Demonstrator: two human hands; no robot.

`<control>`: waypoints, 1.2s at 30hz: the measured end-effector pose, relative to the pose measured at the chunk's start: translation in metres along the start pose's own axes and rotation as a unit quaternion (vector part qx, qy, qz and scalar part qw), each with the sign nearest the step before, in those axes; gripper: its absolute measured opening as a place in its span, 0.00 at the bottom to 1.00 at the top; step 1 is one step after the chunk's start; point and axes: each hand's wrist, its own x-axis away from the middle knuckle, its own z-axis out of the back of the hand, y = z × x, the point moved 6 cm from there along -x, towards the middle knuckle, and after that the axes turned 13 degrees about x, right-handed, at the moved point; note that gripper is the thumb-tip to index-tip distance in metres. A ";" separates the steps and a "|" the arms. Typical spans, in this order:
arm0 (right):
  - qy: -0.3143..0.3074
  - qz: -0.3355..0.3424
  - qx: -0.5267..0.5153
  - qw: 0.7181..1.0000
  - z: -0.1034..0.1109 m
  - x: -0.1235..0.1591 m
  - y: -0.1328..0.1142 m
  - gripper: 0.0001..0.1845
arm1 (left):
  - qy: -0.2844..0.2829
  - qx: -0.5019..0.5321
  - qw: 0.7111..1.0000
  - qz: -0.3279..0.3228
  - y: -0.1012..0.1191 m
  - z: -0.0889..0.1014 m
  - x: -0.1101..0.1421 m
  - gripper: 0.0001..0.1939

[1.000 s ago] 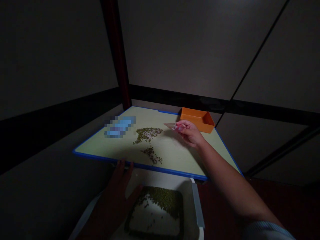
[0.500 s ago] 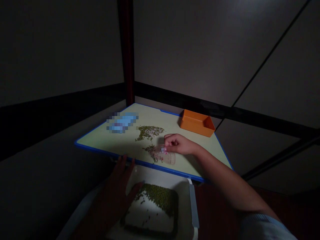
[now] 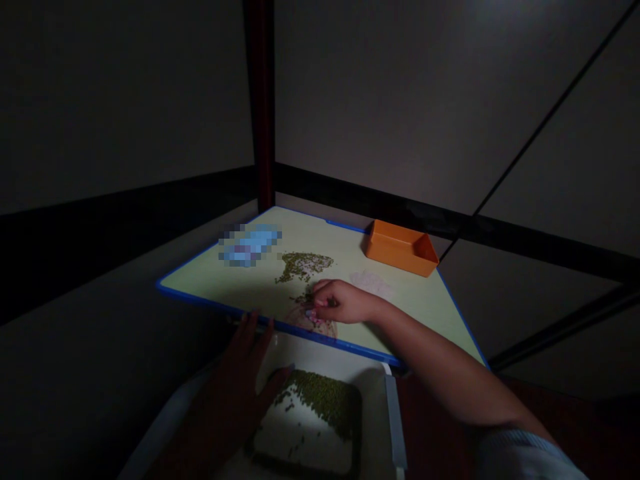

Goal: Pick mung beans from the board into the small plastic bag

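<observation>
My right hand [image 3: 340, 301] is closed in a pinch on a clear plastic protractor [image 3: 327, 329], a round-edged piece with pink marks. It lies low over the near edge of the board [image 3: 425, 320], beside a small cluster of green beans [image 3: 299, 298]. Farther back lies a looser patch of green beans [image 3: 303, 265]. My left hand [image 3: 245, 367], dark in shadow, has its fingers apart at the board's front edge and over the left side of a white tub [image 3: 373, 387]. Inside the tub, green beans [image 3: 325, 400] are heaped toward the back and right.
An orange open box [image 3: 400, 250] stands at the board's back right corner. A blurred-out light blue item [image 3: 253, 245] lies at the back left. Walls [image 3: 400, 100] close in behind and to the left. The tub sits under the board's blue front rim.
My right hand has drawn the protractor toward me and left, to the board's front edge. A faint pale patch now shows on the board behind my wrist. My left hand stays put.
</observation>
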 end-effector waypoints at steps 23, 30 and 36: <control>-0.019 -0.072 0.066 0.995 0.004 0.004 0.015 0.19 | 0.009 0.010 1.000 -0.012 0.000 0.001 -0.003 0.38; -0.018 -0.087 0.072 0.993 0.007 0.012 0.020 0.18 | 0.006 0.007 1.000 -0.007 -0.001 0.002 -0.003 0.38; -0.034 -0.108 0.089 0.990 0.012 0.019 0.027 0.15 | -0.006 0.014 1.000 0.009 0.001 0.003 -0.003 0.38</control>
